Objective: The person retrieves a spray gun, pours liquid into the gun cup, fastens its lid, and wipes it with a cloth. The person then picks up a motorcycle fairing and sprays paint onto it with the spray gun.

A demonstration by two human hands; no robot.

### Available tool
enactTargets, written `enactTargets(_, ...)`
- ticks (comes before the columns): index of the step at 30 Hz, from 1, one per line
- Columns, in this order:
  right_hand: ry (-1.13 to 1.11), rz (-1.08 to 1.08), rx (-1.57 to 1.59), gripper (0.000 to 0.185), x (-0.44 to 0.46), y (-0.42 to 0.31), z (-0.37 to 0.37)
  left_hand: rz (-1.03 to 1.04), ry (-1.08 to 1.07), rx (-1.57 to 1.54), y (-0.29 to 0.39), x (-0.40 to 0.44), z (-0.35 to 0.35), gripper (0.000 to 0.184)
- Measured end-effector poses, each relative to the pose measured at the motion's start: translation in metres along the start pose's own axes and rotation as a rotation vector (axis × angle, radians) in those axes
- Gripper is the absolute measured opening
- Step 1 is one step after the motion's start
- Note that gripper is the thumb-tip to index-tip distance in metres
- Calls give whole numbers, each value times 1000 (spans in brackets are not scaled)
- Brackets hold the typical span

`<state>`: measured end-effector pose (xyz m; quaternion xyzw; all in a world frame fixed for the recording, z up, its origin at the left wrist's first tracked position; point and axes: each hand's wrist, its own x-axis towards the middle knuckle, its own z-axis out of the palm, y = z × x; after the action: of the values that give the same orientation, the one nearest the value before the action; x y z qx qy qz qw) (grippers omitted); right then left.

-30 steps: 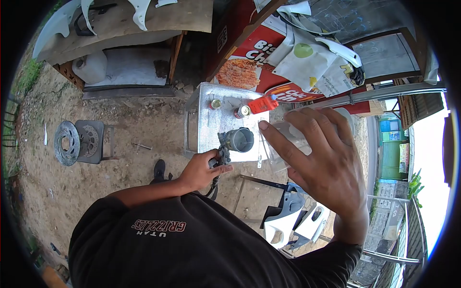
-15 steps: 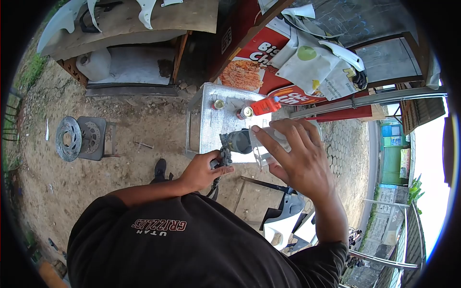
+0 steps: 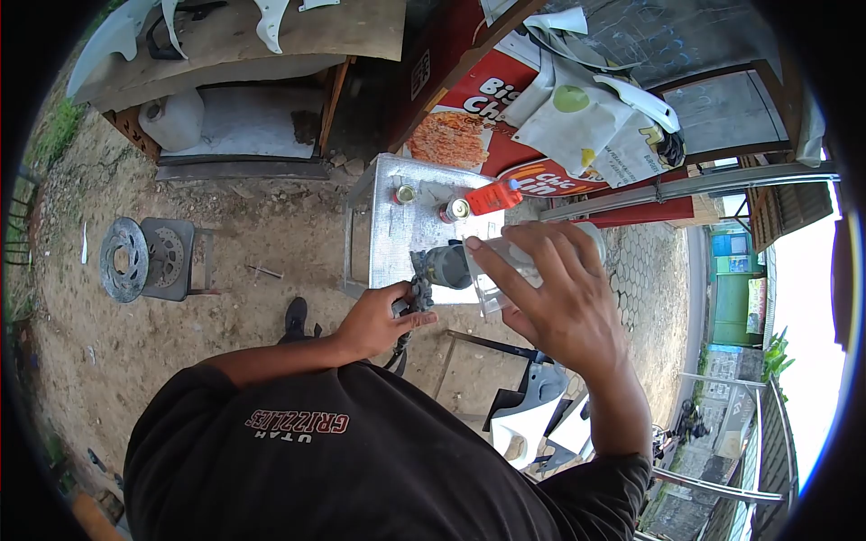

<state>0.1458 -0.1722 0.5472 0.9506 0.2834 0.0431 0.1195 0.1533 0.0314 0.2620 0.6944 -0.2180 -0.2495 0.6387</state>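
Observation:
My left hand point(image 3: 379, 322) is wrapped round the handle of a grey-stained spray gun point(image 3: 420, 290). Its round paint cup point(image 3: 448, 267) points toward my right hand, and the inside looks dark grey. With fingers and thumb, my right hand point(image 3: 559, 288) grips a clear plastic container point(image 3: 487, 287), tilted with its rim against or very near the paint cup's mouth. Whether liquid is running between them I cannot tell. Beyond the cup, an orange-red bottle with a blue cap point(image 3: 493, 196), an opened tin point(image 3: 455, 210) and a smaller tin point(image 3: 405, 195) stand on a silver-covered table point(image 3: 390, 243).
Brake discs point(image 3: 124, 260) rest on a stool point(image 3: 167, 290) at the left. White and grey body panels point(image 3: 532, 406) lie on a frame at my lower right. A wooden bench point(image 3: 271, 54) holds more white panels, and a red printed banner point(image 3: 469, 117) hangs behind the table.
The view has shifted slightly, so the scene sits a little further left. Both hands keep their grip, and the clear container is tilted at the paint cup in both frames.

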Motion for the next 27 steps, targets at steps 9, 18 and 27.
enactTargets(9,32,-27,44,82,-1,3,9,-7,6,24,-3,0,-1,62)
enactTargets(18,25,68,212,83,-8,17,20,8,9,-1,1,-1,-1,60)
enactTargets(27,47,388,650,100,-57,33,84,2,32,7,-7,-1,4,55)
